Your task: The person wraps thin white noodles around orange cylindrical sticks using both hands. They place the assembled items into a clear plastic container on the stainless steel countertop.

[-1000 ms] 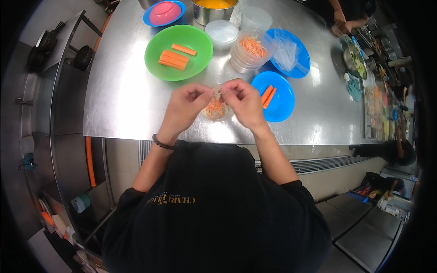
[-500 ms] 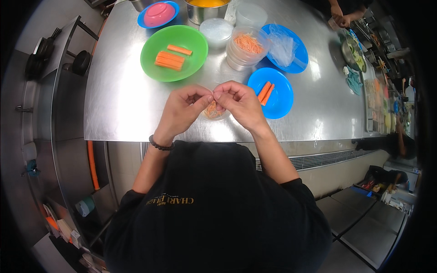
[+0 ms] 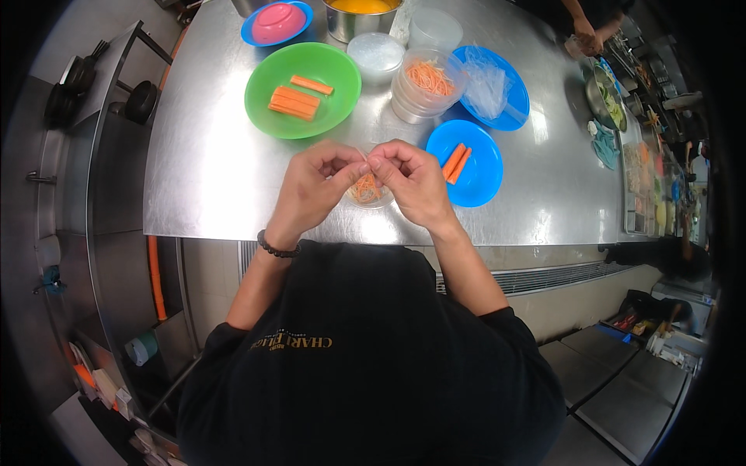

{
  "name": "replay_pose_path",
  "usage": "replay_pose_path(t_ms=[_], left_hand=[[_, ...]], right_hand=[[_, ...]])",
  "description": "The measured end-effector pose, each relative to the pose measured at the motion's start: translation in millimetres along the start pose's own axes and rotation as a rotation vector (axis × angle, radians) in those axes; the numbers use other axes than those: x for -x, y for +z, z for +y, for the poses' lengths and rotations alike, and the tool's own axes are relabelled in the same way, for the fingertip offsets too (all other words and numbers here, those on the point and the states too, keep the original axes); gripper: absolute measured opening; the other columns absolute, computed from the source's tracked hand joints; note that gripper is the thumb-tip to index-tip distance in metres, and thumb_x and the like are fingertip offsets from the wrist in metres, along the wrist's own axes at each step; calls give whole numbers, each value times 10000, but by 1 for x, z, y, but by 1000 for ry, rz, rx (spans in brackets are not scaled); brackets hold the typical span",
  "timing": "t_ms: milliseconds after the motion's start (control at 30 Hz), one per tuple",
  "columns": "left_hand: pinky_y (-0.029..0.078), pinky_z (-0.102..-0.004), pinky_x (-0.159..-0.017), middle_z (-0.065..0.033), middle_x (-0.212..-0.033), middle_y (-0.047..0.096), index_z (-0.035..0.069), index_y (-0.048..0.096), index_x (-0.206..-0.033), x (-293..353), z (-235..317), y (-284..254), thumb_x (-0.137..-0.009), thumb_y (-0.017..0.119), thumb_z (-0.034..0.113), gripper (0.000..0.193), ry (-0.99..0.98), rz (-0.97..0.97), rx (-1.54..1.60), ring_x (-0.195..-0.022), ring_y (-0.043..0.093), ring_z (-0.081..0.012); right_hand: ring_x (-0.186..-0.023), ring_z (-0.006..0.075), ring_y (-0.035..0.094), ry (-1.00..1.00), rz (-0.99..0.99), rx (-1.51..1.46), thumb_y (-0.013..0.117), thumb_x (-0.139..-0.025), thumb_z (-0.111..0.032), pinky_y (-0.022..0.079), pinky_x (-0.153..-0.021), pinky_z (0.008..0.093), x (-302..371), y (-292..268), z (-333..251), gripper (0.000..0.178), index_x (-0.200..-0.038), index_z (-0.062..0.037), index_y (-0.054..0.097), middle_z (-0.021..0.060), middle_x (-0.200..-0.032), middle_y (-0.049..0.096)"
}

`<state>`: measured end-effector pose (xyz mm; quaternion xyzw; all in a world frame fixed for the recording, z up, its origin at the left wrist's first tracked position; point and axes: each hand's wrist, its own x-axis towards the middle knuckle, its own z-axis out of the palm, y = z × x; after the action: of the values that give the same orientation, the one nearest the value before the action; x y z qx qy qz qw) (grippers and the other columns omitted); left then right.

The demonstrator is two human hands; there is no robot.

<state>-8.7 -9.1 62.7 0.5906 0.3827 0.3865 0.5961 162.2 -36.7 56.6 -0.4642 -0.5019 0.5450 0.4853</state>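
At the near edge of the steel table (image 3: 210,179), the left hand (image 3: 311,186) and right hand (image 3: 412,182) meet fingertip to fingertip, thumbs and forefingers pinched shut on something thin between them, too small to make out, right above a small clear cup (image 3: 367,192) of shredded carrot standing on the table. Just right of it lies a blue plate (image 3: 482,167) with two carrot sticks, while farther back sit a green plate (image 3: 303,85) with more orange sticks and a clear tub (image 3: 427,81) of carrot shreds. Beyond those stand a pink bowl (image 3: 276,22) on a blue dish and a metal pot (image 3: 359,15) of orange liquid.
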Motion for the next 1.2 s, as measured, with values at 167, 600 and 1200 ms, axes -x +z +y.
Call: replay_pose_path(t_ms=[167,600,1200], left_hand=[[460,-216,-699,-21,-840,606,-17,602,-889,-1,-4,2,-849,619,23,59,27,37,-113,-777,569,-70],[418,-254,-629,-62,-829,574,-2,563,-849,-3,-11,-11,-867,529,34,53,72,101,442,-690,520,-129],[465,-328,-620,-144,-775,600,-8,645,-873,8,-35,-19,-789,647,131,162,40,80,-690,-669,577,-232]], right_hand=[[-674,57,525,-17,28,6,567,-913,-129,429,-602,197,0,2,0,141,-920,9,595,2,-755,583],[-672,89,560,3,156,-227,558,-906,-116,456,-624,221,-5,-13,17,106,-890,-11,562,37,-773,593],[-688,139,582,-236,160,699,611,-804,-24,472,-636,255,15,-23,23,123,-923,-2,636,91,-967,619]])
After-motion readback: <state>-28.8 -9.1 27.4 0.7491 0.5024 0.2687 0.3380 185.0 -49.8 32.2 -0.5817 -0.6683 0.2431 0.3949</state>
